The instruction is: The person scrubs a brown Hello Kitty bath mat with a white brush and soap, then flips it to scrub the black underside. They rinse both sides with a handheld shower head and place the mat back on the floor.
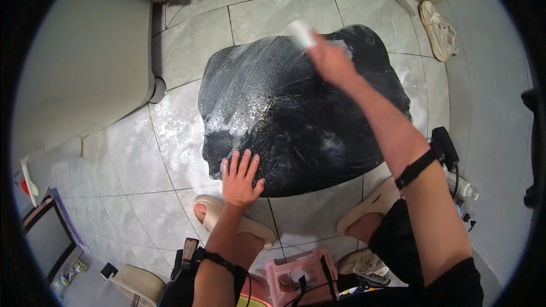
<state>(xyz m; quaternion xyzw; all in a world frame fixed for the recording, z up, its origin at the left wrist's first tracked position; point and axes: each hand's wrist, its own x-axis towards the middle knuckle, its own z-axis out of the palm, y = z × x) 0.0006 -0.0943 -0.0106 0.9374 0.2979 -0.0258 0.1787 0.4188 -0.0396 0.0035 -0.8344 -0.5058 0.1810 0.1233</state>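
Note:
A black mat (pixel 298 115) with wavy edges lies on the tiled floor, wet and streaked with white suds. The suds are thickest along its left side. My left hand (pixel 241 181) rests flat on the mat's near left corner, fingers spread, holding nothing. Toward the far edge, my right hand (pixel 332 62) grips a white scrubbing tool (pixel 302 34). Motion blurs both the tool and the hand, so the tool's exact kind and its working face cannot be made out. A patch of foam (pixel 341 47) shows beside that hand.
Foamy water (pixel 177 123) covers the tiles left of the mat. My slippers (pixel 251 228) flank its near edge, with a pink plastic stool (pixel 277 281) between my legs. A large pale appliance or cabinet (pixel 94 64) stands at left. One shoe (pixel 437 30) and several bottles (pixel 467 189) are at right.

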